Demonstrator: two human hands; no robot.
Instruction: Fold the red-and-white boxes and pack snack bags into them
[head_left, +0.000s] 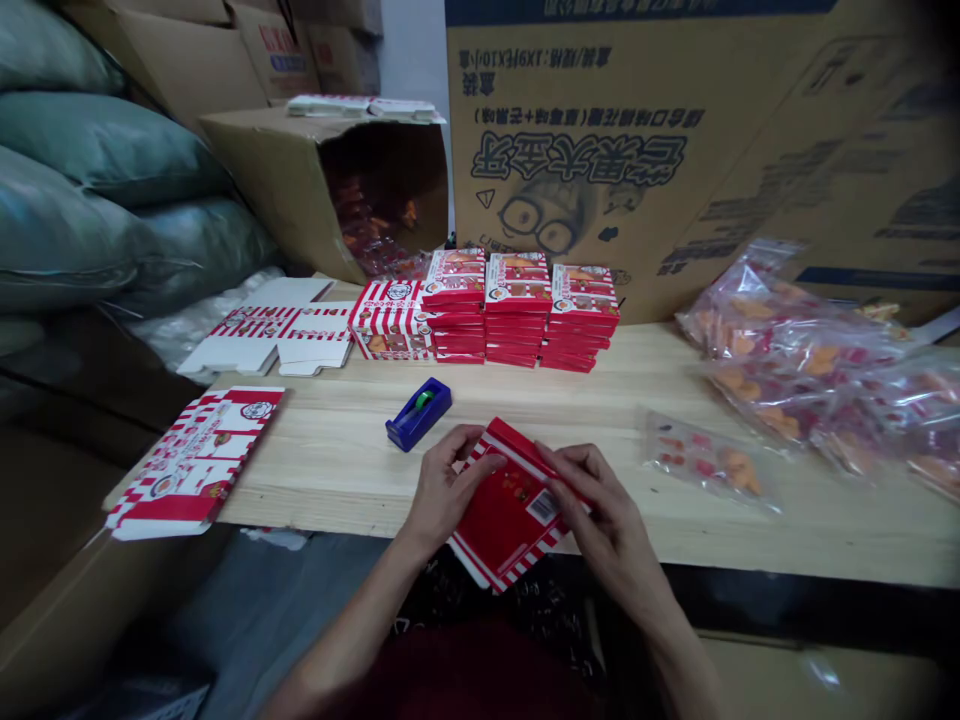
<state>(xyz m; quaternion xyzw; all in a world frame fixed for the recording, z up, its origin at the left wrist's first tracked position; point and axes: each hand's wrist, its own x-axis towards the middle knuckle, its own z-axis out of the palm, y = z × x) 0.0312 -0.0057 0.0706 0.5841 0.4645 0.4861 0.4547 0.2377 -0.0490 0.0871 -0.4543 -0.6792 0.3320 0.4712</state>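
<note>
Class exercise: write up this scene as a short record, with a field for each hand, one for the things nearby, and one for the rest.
Left hand: holds the left side of a red-and-white printed carton.
Right hand: holds the same carton's right side, fingers beside its barcode label.
Nearby: blue tape dispenser on a wooden table; clear snack bag.
Rest: three stacks of red cartons, flat carton blank, grey-green sacks, open cardboard box.

A pale wooden table (337, 450) carries stacked red-and-white boxes (517, 310), flat carton blanks (196, 462), a blue tape dispenser (418, 414) and clear bags of orange pieces (787, 380).
</note>
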